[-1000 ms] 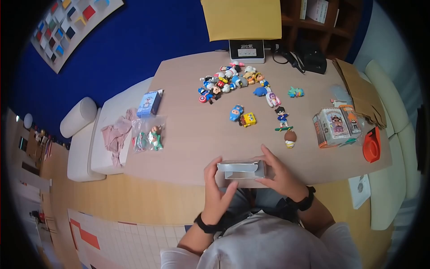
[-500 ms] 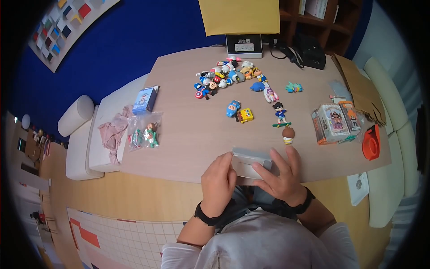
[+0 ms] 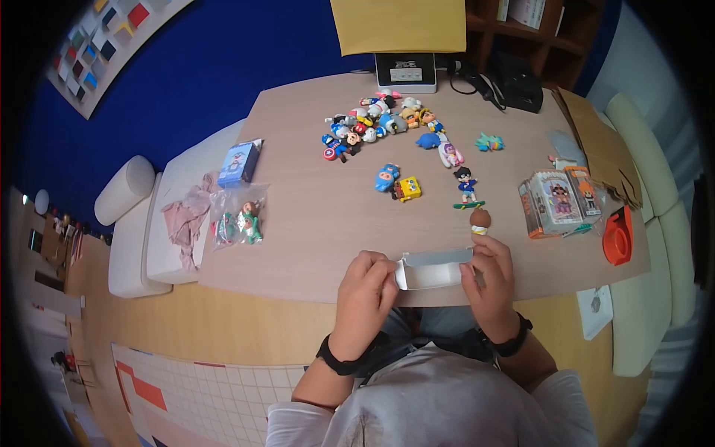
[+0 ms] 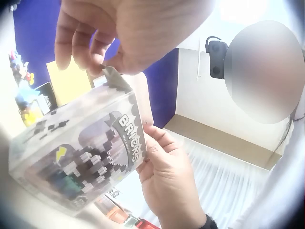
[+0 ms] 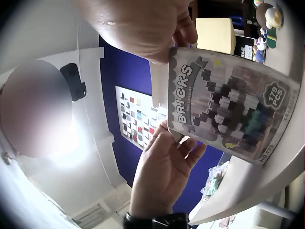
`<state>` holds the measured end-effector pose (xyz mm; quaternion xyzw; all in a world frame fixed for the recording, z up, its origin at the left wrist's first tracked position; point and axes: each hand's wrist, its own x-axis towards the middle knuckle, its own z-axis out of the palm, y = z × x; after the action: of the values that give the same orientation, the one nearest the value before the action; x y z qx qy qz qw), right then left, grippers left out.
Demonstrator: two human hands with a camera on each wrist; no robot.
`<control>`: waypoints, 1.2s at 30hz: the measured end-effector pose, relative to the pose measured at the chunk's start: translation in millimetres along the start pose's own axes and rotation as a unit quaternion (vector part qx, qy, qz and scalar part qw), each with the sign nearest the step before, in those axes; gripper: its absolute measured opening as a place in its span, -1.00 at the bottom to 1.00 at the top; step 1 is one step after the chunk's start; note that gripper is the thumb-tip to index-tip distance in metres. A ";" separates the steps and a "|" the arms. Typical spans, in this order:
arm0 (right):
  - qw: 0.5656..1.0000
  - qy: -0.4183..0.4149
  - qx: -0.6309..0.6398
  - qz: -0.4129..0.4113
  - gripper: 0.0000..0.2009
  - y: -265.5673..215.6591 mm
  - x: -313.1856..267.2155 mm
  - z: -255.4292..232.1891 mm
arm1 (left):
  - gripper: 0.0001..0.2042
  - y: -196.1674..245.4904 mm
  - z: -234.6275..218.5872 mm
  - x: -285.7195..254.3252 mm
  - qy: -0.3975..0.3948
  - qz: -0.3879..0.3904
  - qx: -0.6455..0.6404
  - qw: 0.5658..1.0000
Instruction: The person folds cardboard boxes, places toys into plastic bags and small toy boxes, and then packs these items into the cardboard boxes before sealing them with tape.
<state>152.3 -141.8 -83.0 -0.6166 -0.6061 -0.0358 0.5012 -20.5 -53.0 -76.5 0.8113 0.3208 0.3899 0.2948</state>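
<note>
Between both hands, above the table's front edge, is a small brick-toy box [image 3: 434, 277], its upper end open with pale inner walls showing. My left hand [image 3: 363, 289] pinches a flap at the box's left end; the left wrist view shows the bent flap [image 4: 116, 80] between thumb and finger. On the opposite end, my right hand [image 3: 491, 287] grips the box's edge with thumb and fingers. The printed face [image 5: 228, 105] reads "BRICKS" and "179 PCS" in the right wrist view. Just beyond the right hand lies a brown-haired figurine [image 3: 480, 218].
A skateboard figurine [image 3: 465, 186], a yellow square figurine [image 3: 408, 188] and a blue figurine [image 3: 386, 179] lie mid-table. Behind them is a figurine pile [image 3: 369, 123]. Boxed toys [image 3: 555, 203] and an orange object [image 3: 617, 237] stand right; a blue box [image 3: 240, 164] and bagged figurines [image 3: 240, 220] lie left.
The box has turned and shifted right, with its open end and inside now facing up. My left hand has moved to the flap, and the right fingers have curled onto the right end.
</note>
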 end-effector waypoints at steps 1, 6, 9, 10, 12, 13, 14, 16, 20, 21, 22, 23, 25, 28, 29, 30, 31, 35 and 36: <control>1.000 0.000 -0.013 0.001 -0.81 1.1 1.8 -0.8 | -0.85 1.2 0.5 0.4 0.003 0.004 0.008 1.000; 0.999 -0.044 0.010 0.013 -0.62 7.3 1.2 -5.1 | -0.81 2.0 -3.1 -7.2 -0.005 0.220 0.096 0.971; 0.994 -0.073 0.057 0.051 -0.56 7.1 -0.5 -3.9 | -0.83 4.5 -3.4 -2.1 -0.076 0.244 0.132 0.958; 0.992 -0.091 0.065 0.065 -0.56 4.9 1.9 -5.5 | -0.81 6.0 -2.3 1.6 -0.085 0.213 0.125 0.965; 0.992 -0.099 0.050 0.064 -0.55 1.6 6.5 -8.3 | -0.78 6.0 -1.1 2.9 -0.096 0.176 0.103 0.974; 0.994 -0.091 0.028 0.048 -0.55 1.3 10.2 -9.2 | -0.76 2.8 0.1 1.4 -0.097 0.171 0.087 0.977; 0.996 -0.083 0.006 0.032 -0.55 0.8 13.2 -10.0 | -0.74 -0.5 1.3 -0.3 -0.098 0.164 0.071 0.979; 0.985 -0.161 -0.026 -0.049 -0.58 6.4 17.2 -16.8 | -0.71 -9.8 6.7 -2.9 -0.117 0.137 0.011 0.984; 0.960 -0.249 0.114 0.050 -0.53 12.5 11.7 -15.1 | -0.62 -13.3 1.5 -1.8 -0.178 0.033 -0.109 0.977; 0.960 -0.255 0.111 0.039 -0.49 13.5 10.9 -14.8 | -0.61 -17.2 -0.6 -2.6 -0.175 0.006 -0.181 0.968; 0.959 -0.259 0.107 0.029 -0.44 14.7 10.5 -15.5 | -0.60 -24.3 -0.4 -3.4 -0.172 -0.019 -0.254 0.952; 0.960 -0.262 0.101 0.021 -0.40 15.0 10.1 -15.8 | -0.59 -31.1 0.8 -4.1 -0.171 -0.043 -0.326 0.929; 0.967 -0.245 0.070 -0.002 -0.38 14.0 10.4 -13.1 | -0.57 -52.2 -18.7 3.5 -0.108 -0.043 -0.241 0.964; 0.973 -0.224 0.060 0.013 -0.39 13.9 6.9 -8.2 | -0.55 -114.4 -62.0 32.0 0.049 -0.073 0.021 0.996; 0.974 -0.218 0.064 0.023 -0.40 14.3 5.9 -6.0 | -0.51 -151.7 -75.8 41.9 0.116 -0.066 0.106 0.985; 0.973 -0.217 0.073 0.032 -0.41 15.5 4.5 -4.5 | -0.47 -188.1 -94.0 52.2 0.155 -0.084 0.170 0.969; 0.972 -0.215 0.083 0.042 -0.41 17.6 2.6 -3.4 | -0.44 -212.4 -111.8 61.6 0.194 -0.101 0.231 0.948; 0.972 -0.210 0.091 0.055 -0.42 17.9 1.8 -2.7 | -0.32 -230.2 -148.0 88.8 0.110 -0.243 0.393 0.880; 0.971 -0.211 0.091 0.060 -0.41 17.8 1.3 -3.1 | -0.30 -229.8 -152.1 94.3 0.079 -0.261 0.395 0.877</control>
<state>168.3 -138.7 -90.8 -0.5970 -0.6608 0.1807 0.4175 -166.0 195.0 -122.7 0.7134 0.6708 0.2025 0.0140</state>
